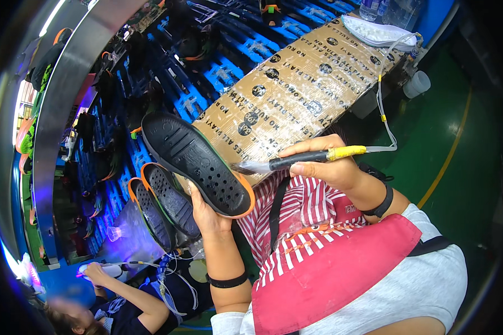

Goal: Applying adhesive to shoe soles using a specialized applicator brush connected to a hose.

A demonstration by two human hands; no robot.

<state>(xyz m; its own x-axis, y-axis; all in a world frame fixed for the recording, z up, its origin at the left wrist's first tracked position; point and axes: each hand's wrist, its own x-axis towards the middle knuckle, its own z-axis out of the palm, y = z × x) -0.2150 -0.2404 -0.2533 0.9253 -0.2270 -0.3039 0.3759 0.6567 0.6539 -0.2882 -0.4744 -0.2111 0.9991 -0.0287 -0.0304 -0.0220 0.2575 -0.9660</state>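
Observation:
My left hand [208, 215] grips a black shoe sole [190, 151] with an orange edge by its near side, fingers hidden beneath it. The sole is tilted, its hollow inner face up, with small round holes at the orange end. My right hand [335, 167] is closed around a brush [299, 160] with a black handle and yellow tape. The bristles point left and lie at the sole's right edge; whether they touch, I cannot tell. A thin clear tube [381, 106] runs from the brush's back end up to a white sole-shaped piece [377, 30].
Printed cardboard [296, 84] covers the bench ahead. Blue conveyor slats [223, 75] run beyond it. Two more black soles [170, 195] lie left of the held one. A co-worker's arm [134, 293] reaches in at lower left. A white cup [416, 84] hangs by the bench's right end.

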